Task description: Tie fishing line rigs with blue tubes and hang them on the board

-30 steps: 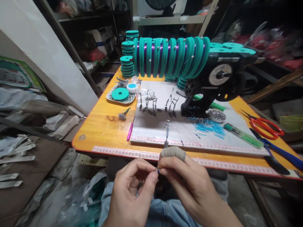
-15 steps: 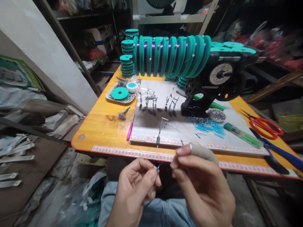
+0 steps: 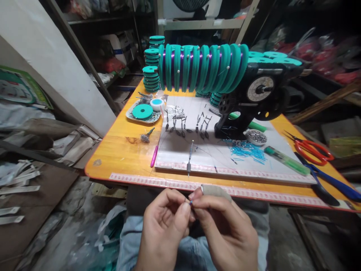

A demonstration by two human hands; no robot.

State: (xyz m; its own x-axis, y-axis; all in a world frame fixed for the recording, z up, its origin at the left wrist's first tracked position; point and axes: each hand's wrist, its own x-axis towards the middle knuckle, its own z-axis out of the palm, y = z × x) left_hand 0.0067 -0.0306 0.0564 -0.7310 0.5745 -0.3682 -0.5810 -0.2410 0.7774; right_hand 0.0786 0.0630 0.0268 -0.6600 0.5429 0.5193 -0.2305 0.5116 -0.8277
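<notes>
Below the table's front edge, my left hand (image 3: 166, 226) pinches a tiny blue piece (image 3: 191, 202) with thin line between thumb and forefinger. My right hand (image 3: 225, 226), with a grey wrap on one finger, is closed at the same blue piece, its fingertips meeting those of my left hand. Just beyond them, a grey weight (image 3: 188, 166) with a coiled stem lies at the front of the white board (image 3: 175, 150). Fingers hide most of the small piece.
Teal spools (image 3: 203, 67) hang on a black machine (image 3: 234, 120) over the board. Red-handled scissors (image 3: 313, 150), blue-handled pliers (image 3: 335, 184) and a green cutter (image 3: 287, 161) lie right. A tray (image 3: 129, 116), a pink pen (image 3: 154, 156) and a tape measure (image 3: 124, 177) are left.
My right hand has moved left and closed at the blue piece beside my left fingertips. My left hand has barely moved.
</notes>
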